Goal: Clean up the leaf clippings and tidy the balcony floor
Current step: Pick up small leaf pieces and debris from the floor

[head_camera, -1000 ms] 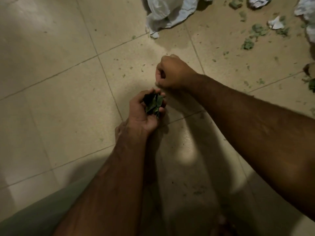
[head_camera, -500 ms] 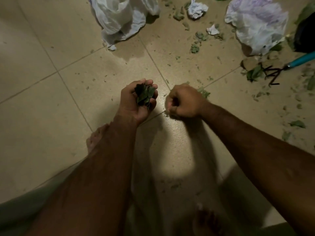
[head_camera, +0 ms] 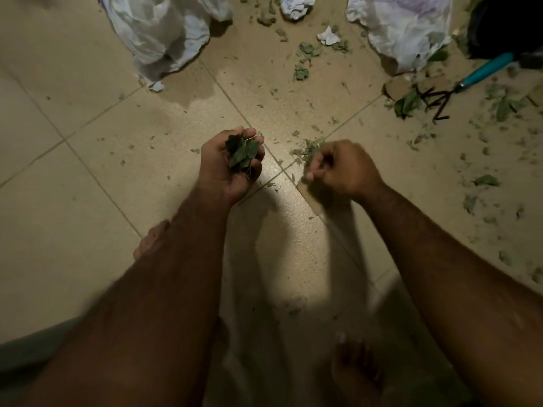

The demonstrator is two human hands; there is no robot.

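My left hand (head_camera: 226, 168) is cupped palm-up over the beige tiled floor (head_camera: 88, 215) and holds a bunch of dark green leaf clippings (head_camera: 241, 154). To its right, my right hand (head_camera: 340, 168) is low at the floor with curled fingers that pinch small pale green leaf bits (head_camera: 308, 148) by a tile joint. More leaf clippings (head_camera: 302, 71) lie scattered over the far and right tiles, with a larger green leaf (head_camera: 407, 102) near a hand rake.
A crumpled white plastic bag (head_camera: 158, 33) lies at the far left and another white bag (head_camera: 402, 27) at the far right. A teal-handled hand rake (head_camera: 458, 86) lies at the right, by a dark pot (head_camera: 505, 24). Crumpled paper (head_camera: 296, 7) is far centre. My bare feet (head_camera: 355, 368) stand below.
The view has shifted right and toward the litter. My right hand has dropped onto a patch of small clippings and closed its fingers on them. The left hand kept its bunch.
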